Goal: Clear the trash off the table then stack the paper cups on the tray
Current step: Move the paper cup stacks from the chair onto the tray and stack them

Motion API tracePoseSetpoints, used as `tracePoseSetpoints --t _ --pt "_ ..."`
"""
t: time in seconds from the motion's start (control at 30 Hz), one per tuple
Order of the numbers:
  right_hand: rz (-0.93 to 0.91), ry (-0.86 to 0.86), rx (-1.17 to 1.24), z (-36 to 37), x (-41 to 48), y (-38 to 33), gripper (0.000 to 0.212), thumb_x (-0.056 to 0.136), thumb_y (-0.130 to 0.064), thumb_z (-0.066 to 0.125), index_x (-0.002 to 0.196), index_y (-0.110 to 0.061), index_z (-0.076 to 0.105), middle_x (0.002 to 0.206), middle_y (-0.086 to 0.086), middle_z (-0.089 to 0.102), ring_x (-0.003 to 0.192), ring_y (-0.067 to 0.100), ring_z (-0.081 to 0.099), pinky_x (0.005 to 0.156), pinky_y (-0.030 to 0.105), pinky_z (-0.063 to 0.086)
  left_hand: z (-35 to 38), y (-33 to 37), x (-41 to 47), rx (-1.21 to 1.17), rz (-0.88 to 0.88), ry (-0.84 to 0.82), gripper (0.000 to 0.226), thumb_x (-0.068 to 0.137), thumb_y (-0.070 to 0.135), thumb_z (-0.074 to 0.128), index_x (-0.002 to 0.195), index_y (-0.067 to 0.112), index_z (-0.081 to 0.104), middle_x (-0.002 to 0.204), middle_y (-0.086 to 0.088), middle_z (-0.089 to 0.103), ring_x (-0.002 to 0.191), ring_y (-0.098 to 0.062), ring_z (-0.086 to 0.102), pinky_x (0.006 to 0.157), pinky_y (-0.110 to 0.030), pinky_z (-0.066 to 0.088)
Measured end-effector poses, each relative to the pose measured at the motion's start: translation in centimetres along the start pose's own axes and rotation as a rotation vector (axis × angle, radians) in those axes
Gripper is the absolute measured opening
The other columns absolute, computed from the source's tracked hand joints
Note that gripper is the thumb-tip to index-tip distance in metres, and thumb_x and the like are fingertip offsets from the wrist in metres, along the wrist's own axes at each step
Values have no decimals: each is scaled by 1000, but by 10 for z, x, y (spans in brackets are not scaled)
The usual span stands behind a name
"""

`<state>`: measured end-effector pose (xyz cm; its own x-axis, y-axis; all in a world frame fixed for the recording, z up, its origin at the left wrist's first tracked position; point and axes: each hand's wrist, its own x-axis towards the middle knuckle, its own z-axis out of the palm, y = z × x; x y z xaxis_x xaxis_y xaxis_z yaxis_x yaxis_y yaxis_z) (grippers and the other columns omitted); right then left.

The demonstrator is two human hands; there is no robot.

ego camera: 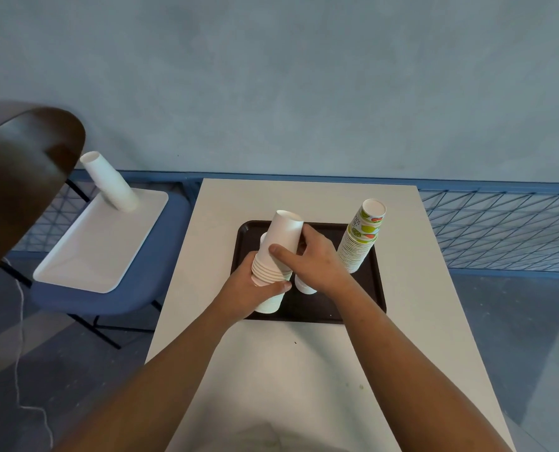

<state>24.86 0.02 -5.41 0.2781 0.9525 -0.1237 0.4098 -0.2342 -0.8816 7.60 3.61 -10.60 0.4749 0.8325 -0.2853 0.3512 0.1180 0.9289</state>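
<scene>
So the black tray (374, 288) sits on the white table (434, 321), and everything's basically arranged around that tray. Over its left part, both hands are on a stack of plain white paper cups (279, 247), upside down and tilted. The left hand (255, 287) is wrapped around the lower end where the rims bunch up, and the right hand (310, 256) is closed around the upper cup, thumb across the front, fingers behind. Another white cup stack (270, 303) stands on the tray just under the left hand, and a white cup (304, 286) sits just below the right hand. On the tray's right side stands a tall printed cup stack (361, 238) with green and red fruit graphics; there's writing on the top cup but I can't read it. Left of the tray, off the table, a blue chair (108, 301) holds a white tray (92, 256) with another white stack (110, 182).
</scene>
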Motion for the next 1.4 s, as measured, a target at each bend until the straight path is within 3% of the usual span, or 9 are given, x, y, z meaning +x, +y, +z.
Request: tracePoseSetpoints --t 0.43,0.73,0.87,1.07,1.17,1.27,1.4 --pt "-25 -1 51 -1 1 0 47 86 -43 76 124 -20 59 110 -8 68 97 6 64 75 21 51 -7 5 -1 29 12 -37 63 83 26 86 135 32 50 119 7 66 111 -16 65 88 -28 54" --pt "6 141 31 2 1 0 43 85 -45 75 115 -18 58 103 -7 67 88 2 62 65 16 45 -3 8 7 72 16 -8 63 77 32 89 130 33 56 115 9 71 106 -12 68 91 -33 56" --pt "67 213 111 -11 9 2 44 81 -53 73 107 -20 60 97 -5 69 89 12 67 77 38 59 -6 2 6 119 -7 -23 66 76 37 90 131 33 54 115 13 68 106 -7 65 84 -28 52" --pt "164 340 473 -31 17 4 49 70 -57 74 104 -23 66 98 2 73 94 22 72 85 56 59 -4 -10 6 99 -51 -28 62 74 40 90 126 34 56 112 11 68 106 -11 66 89 -34 55" --pt "177 442 444 -39 16 9 37 82 -46 74 106 -19 64 93 -2 71 89 16 69 81 42 59 -6 -14 6 23 -70 -31 65 67 50 90 124 36 59 112 9 71 105 -12 69 94 -39 58" --pt "136 473 188 -41 13 24 36 87 -40 73 108 -17 55 91 -10 63 85 5 62 67 23 46 -9 -15 8 -43 -79 -35 75 62 59 89 127 33 61 116 6 73 109 -15 70 99 -46 58" --pt "90 384 26 -28 15 54 45 83 -37 78 113 -18 51 103 -4 63 93 15 62 76 30 51 -11 -14 9 -97 -89 -56 85 62 64 91 133 30 60 123 1 72 114 -21 69 102 -51 55"
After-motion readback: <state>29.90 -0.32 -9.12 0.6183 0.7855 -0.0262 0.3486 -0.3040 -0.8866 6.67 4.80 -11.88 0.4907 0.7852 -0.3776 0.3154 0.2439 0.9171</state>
